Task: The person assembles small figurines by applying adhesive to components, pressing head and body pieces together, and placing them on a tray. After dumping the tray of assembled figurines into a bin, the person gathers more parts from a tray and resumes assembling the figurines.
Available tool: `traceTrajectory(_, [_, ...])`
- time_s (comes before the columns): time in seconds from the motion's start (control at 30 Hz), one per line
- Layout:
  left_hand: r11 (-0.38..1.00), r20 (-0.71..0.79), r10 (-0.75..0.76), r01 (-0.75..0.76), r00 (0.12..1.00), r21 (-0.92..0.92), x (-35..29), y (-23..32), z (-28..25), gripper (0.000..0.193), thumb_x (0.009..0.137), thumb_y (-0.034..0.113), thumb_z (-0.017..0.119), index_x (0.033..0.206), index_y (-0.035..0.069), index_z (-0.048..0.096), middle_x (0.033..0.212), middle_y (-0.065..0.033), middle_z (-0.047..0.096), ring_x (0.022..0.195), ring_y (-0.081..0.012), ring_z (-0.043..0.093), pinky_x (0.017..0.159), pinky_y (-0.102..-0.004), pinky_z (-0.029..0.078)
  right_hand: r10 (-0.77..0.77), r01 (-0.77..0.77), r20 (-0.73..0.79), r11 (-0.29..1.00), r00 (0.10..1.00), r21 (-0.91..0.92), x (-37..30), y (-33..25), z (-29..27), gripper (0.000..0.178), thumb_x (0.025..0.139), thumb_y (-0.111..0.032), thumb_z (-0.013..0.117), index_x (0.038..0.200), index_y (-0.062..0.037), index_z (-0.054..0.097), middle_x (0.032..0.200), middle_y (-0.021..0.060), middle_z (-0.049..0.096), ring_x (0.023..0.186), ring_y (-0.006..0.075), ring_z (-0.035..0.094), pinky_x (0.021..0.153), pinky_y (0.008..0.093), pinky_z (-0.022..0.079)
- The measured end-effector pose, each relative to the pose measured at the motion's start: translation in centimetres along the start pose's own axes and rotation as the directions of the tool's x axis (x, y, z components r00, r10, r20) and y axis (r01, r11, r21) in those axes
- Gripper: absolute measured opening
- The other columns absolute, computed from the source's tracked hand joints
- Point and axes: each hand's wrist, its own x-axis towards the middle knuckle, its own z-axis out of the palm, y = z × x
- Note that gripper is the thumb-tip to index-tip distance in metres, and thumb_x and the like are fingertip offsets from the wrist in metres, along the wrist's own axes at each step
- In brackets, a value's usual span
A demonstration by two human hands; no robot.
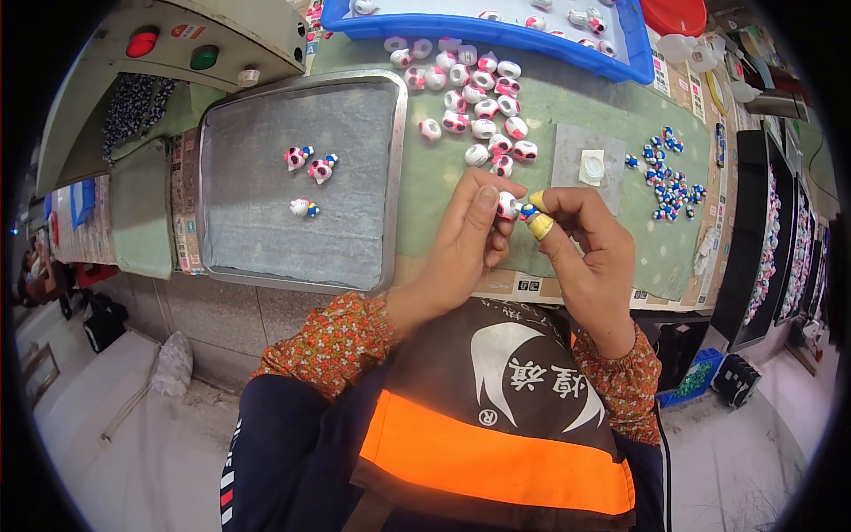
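My left hand point(472, 223) grips a small white-and-pink figurine head point(506, 206) between thumb and fingers. Yellow finger covers sit on the thumb and a finger of my right hand point(576, 244), which pinches a tiny blue figurine body point(526, 212) against the head's right side. Whether the two are joined I cannot tell. Several loose heads point(484, 129) lie on the green mat beyond my hands. To the right is a scatter of small blue bodies point(667, 177). Three figurines with head and body together, one of them here point(320, 170), lie in the metal tray at left.
The metal tray point(390, 177) has a grey cloth lining. A grey plate point(567, 142) bearing a small round white piece lies just beyond my right hand. At the back is a blue bin point(496, 34) with more heads. A machine box with red and green buttons point(204, 58) overhangs the left.
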Motion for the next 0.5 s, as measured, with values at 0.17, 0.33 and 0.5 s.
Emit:
traceTrajectory(0.17, [0.96, 0.027, 0.128, -0.13, 0.991, 0.25, -0.4, -0.3, 0.0, 0.035, 0.111, 0.038, 0.034, 0.117, 0.008, 0.051, 0.083, 0.0021, 0.046, 0.071, -0.0022, 0.039, 0.061, -0.0197, 0.037, 0.063, -0.061, 0.028, 0.997, 0.998, -0.055, -0.3, -1.0, 0.3, 0.012, 0.091, 0.0, 0.065, 0.103, 0.0025, 0.063, 0.09, 0.0057, 0.067, 0.077, 0.0093, 0.061, 0.072, 0.025, 0.051])
traceTrajectory(0.33, [0.872, 0.007, 0.304, -0.281, 0.953, 0.4, -0.2, -2.1, -0.5, 0.038, 0.111, 0.036, 0.03, 0.112, 0.004, 0.051, 0.082, 0.0007, 0.048, 0.072, -0.0055, 0.042, 0.064, -0.0235, 0.038, 0.061, -0.06, 0.053, 0.998, 0.997, -0.029, -1.1, 0.4, 1.6, 0.01, 0.092, 0.002, 0.066, 0.101, 0.0028, 0.061, 0.089, 0.0025, 0.065, 0.078, 0.007, 0.06, 0.072, 0.0225, 0.05])
traceTrajectory(0.5, [0.805, 0.014, 0.416, -0.375, 0.909, 0.459, -0.1, -2.4, -0.5, 0.038, 0.111, 0.034, 0.028, 0.109, 0.003, 0.05, 0.082, -0.0024, 0.052, 0.073, -0.009, 0.048, 0.065, -0.0267, 0.041, 0.101, -0.102, 0.008, 0.989, 0.995, 0.103, -1.8, 1.4, 2.8, 0.008, 0.093, 0.003, 0.064, 0.097, 0.0024, 0.057, 0.088, 0.0029, 0.062, 0.076, 0.0069, 0.059, 0.067, 0.0224, 0.049])
